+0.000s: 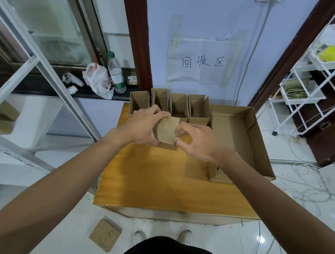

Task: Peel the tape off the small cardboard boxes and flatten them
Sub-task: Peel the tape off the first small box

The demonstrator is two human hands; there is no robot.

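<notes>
Left hand (142,126) grips the small matte cardboard box (167,132) — right hand (198,142) pinches its side edge.

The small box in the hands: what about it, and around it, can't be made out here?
- Box: head view; any tape on it is too faint to see, and the left hand covers its left side.
- Right hand: whether it pinches tape is too small to tell.
- Cardboard piece by the tray: mostly hidden by the right forearm.
</notes>
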